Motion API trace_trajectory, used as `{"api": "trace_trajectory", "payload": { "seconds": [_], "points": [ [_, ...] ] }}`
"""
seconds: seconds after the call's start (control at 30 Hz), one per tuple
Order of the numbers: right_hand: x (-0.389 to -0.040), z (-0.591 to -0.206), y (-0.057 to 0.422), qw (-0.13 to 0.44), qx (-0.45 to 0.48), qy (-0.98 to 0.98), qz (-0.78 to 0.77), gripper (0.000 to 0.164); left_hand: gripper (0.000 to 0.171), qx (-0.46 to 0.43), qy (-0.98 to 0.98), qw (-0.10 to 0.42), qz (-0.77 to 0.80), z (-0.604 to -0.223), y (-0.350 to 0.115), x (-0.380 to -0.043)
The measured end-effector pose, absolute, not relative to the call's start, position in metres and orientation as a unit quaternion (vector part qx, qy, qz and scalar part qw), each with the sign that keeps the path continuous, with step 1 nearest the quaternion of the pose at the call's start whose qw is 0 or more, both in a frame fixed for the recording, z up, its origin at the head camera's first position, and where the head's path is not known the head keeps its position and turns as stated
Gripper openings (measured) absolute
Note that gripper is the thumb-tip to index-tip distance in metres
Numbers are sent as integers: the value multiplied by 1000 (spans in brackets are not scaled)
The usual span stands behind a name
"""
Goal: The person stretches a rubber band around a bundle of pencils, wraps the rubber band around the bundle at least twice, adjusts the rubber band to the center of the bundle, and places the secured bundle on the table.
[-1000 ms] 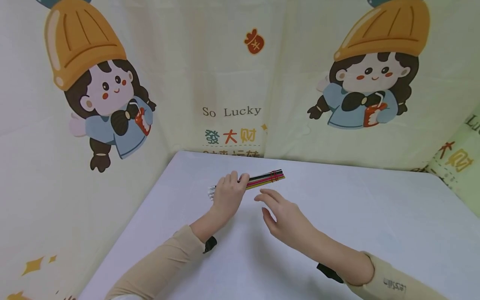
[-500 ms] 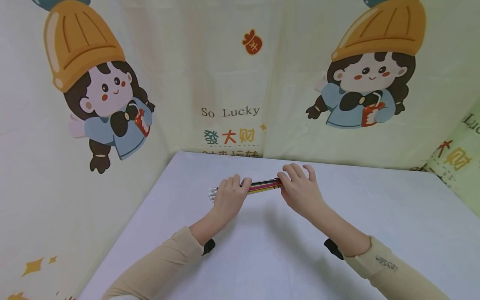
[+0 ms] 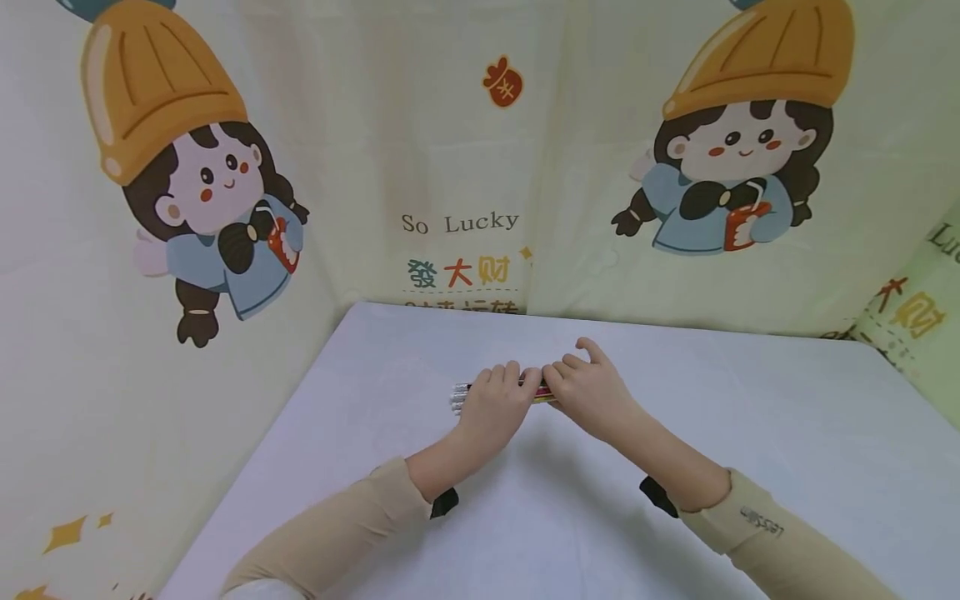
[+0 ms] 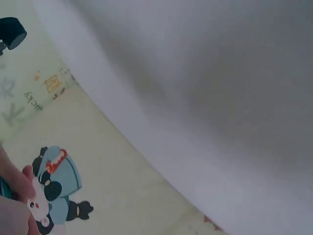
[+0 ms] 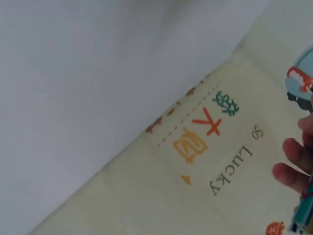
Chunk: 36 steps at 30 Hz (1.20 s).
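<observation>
A bundle of thin pencils point(image 3: 460, 398), with white ends at the left and black, pink and yellow sides, is held above the table. My left hand point(image 3: 497, 408) grips it around the middle. Its right end is between the fingers of my right hand point(image 3: 592, 396), one finger of which sticks up. The two hands nearly touch. In the right wrist view a red rubber band point(image 5: 307, 195) circles the bundle near the fingertips point(image 5: 286, 174); the head view hides it behind the hand. Only a sliver of a teal pencil point(image 4: 5, 188) appears in the left wrist view.
The white table point(image 3: 570, 533) spreads below both arms. Behind it hangs a cream cloth point(image 3: 585, 275) printed with cartoon figures and lettering. A dark lamp-like object point(image 4: 12, 33) is at the upper left of the left wrist view.
My right hand came from below right to the bundle's banded end. My left hand and the bundle then shifted right, and the hands closed up together; less of the bundle shows between them.
</observation>
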State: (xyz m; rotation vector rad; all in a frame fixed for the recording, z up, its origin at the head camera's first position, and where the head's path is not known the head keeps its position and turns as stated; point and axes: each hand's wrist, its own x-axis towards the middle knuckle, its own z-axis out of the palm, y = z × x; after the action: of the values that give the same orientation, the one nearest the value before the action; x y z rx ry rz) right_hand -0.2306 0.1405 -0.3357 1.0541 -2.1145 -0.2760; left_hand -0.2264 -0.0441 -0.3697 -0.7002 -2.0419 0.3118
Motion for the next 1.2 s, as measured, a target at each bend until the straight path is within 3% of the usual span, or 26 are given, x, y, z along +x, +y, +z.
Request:
{"api": "trace_trajectory", "payload": {
  "seconds": [0.2,0.33,0.53,0.73,1.2],
  "points": [
    [-233,-322,161,333,335,-877,-91,31,19,-253,-861,419,139,-361,-54,-229],
    [-236,-321,168,321,376,-863,-100,28,15,-263,-853,425,151,-364,-59,-230],
    [-237,-334,166,325,438,-830,-115,35,14,-277,-841,439,154,-371,-54,-226],
    [-238,-341,166,353,439,-816,-128,35,16,-267,-845,437,155,-374,-51,-221],
    [-237,-347,166,345,442,-812,-162,40,21,-266,-853,423,150,-380,-48,-216]
  ]
}}
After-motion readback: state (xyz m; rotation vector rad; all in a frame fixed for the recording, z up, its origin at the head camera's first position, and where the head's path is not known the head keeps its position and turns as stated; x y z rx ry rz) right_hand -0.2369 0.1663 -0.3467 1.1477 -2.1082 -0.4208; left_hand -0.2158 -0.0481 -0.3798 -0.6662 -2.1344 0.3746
